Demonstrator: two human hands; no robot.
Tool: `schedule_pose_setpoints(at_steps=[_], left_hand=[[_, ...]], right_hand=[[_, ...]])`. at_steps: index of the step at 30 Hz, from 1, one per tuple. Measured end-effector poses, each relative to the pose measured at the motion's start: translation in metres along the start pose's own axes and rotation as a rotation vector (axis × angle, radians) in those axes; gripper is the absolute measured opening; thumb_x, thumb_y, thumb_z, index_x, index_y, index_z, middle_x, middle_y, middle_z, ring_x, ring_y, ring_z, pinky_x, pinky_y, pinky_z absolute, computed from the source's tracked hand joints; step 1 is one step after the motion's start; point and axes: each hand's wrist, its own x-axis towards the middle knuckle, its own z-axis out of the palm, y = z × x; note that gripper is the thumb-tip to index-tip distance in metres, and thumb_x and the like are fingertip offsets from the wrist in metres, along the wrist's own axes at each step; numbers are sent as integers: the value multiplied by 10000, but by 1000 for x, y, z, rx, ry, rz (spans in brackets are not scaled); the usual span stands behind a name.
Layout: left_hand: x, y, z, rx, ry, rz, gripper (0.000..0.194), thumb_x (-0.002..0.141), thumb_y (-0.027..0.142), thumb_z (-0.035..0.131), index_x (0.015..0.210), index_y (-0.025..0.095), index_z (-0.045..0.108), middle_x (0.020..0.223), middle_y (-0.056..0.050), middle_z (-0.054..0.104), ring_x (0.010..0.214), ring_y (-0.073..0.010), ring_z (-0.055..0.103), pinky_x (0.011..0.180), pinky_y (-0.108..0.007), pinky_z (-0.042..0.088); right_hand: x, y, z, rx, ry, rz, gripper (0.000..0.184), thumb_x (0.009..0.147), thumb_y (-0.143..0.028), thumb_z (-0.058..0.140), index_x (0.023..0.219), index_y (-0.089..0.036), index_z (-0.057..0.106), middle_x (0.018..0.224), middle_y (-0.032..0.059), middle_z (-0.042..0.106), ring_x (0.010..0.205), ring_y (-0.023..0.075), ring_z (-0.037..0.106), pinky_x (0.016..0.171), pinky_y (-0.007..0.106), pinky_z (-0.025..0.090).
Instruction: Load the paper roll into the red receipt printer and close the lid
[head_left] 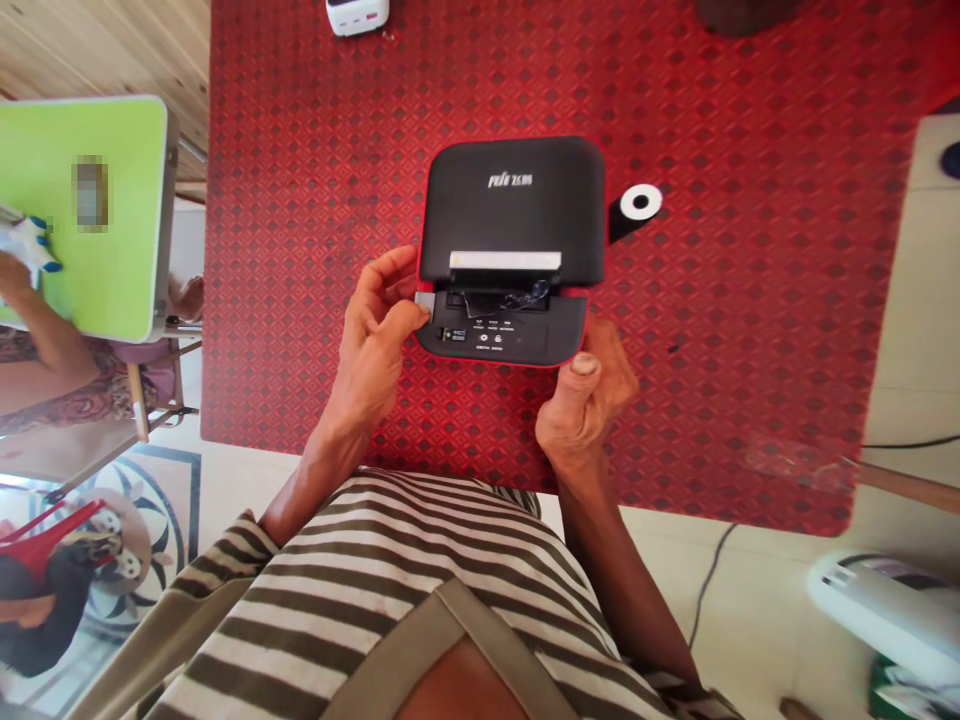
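A black device with a red rim (511,205), like a small label printer, lies over the red patterned table (315,180). Its lid is closed, and a slot with crumpled black film shows near the button panel. My left hand (379,330) grips the device's left edge, thumb and fingers pinched at a small grey tab. My right hand (583,400) holds the near right corner from below, thumb up against the rim. A black roll with a white core (636,208) lies on the table just right of the device.
A small white device (357,14) sits at the table's far edge. A green table (90,210) with another person's arm stands at the left. A white appliance (885,610) and a cable lie on the floor at the lower right.
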Motion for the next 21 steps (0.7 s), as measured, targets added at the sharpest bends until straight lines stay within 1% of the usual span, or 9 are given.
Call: schedule_pose_setpoints(at_steps=[4,7,9,11,13,14,15,17,21], left_hand=[[-1,-6,-2,-1,-12,14,574,1033,503,965,1557,365,776,1526,-69,914,1449,-361,871,1167,-503,743],[-3,-10,-4,23,-15,54,567,1061,566,974,1563,371,796,1520,-64,903,1442,-357,857,1203,-522,732],[-4,-14,-4,41,-5,92,572,1077,632,973,1561,372,814,1512,-60,897,1407,-350,850,1178,-517,730],[-3,-19,-4,46,-2,144,582,1082,670,976,1565,379,833,1521,-54,893,1396,-352,842,1176,-525,725],[-1,-24,-3,42,4,211,583,1086,672,982,1582,403,840,1572,-44,886,1457,-372,827,1240,-567,708],[0,-27,-2,40,11,239,585,1090,675,980,1594,416,836,1601,-41,881,1495,-384,817,1280,-594,693],[1,-29,-1,40,19,260,591,1099,686,970,1610,426,827,1629,-42,875,1529,-394,807,1316,-619,676],[1,-34,0,52,24,277,630,1118,726,936,1653,426,793,1674,-55,858,1567,-409,790,1350,-646,652],[-2,-38,0,95,-14,286,686,1163,740,874,1735,400,709,1759,-78,808,1618,-409,773,1352,-610,634]], right_hand=[[0,-1,1,-15,3,-8,678,1325,-798,414,1432,-361,922,1284,125,907,1178,380,894,1065,586,747],[0,-3,0,-25,16,-4,694,1319,-789,422,1427,-339,939,1282,136,922,1196,390,907,1070,599,758],[4,-7,-4,-44,65,-2,702,1310,-794,444,1455,-320,941,1313,139,936,1234,402,917,1092,624,758],[15,-14,-12,-99,151,-50,603,1305,-739,547,1474,-319,946,1345,125,957,1249,397,929,1108,629,751],[36,-26,-22,-190,188,-172,385,1296,-571,689,1440,-340,962,1326,90,984,1219,363,948,1096,593,753],[49,-33,-26,-239,156,-254,292,1290,-457,726,1406,-347,969,1289,72,995,1189,342,956,1070,564,760],[62,-40,-29,-277,80,-327,249,1286,-369,740,1381,-355,969,1261,53,1002,1160,320,963,1053,535,764],[90,-51,-30,-331,-126,-418,238,1281,-255,750,1362,-343,956,1280,45,1005,1154,292,957,1086,500,754],[132,-53,-13,-441,-501,-501,206,1235,-188,738,1272,-286,916,1231,87,975,1164,345,916,1032,499,717]])
